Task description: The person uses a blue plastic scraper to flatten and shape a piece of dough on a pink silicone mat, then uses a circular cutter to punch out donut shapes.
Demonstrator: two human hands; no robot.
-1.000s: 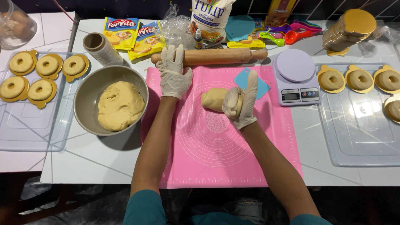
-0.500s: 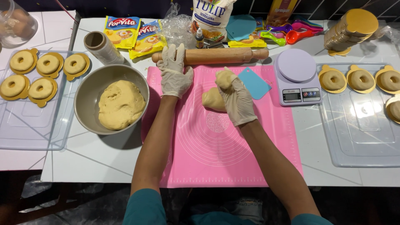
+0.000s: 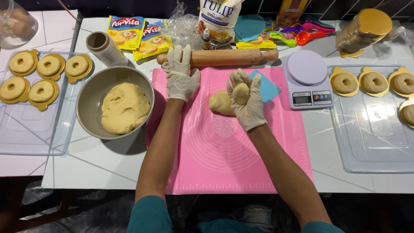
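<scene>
My right hand (image 3: pixel 246 100), in a white glove, is turned palm up over the pink mat (image 3: pixel 224 142) and cups a small ball of dough (image 3: pixel 241 93). A bigger lump of dough (image 3: pixel 219 102) lies on the mat just left of that hand. My gloved left hand (image 3: pixel 180 73) rests flat at the mat's far left edge, fingers spread, touching the wooden rolling pin (image 3: pixel 224 57). A blue scraper (image 3: pixel 266 86) peeks out behind my right hand.
A metal bowl (image 3: pixel 92 92) of dough stands left of the mat. A digital scale (image 3: pixel 307 80) sits to the right. Clear trays (image 3: pixel 366 142) on both sides carry ring-shaped dough on gold boards. Packets, a flour bag, measuring spoons and stacked gold boards line the back.
My right hand pulled a small piece off the lump, lifted it and turned palm up with it. My left hand stayed in place.
</scene>
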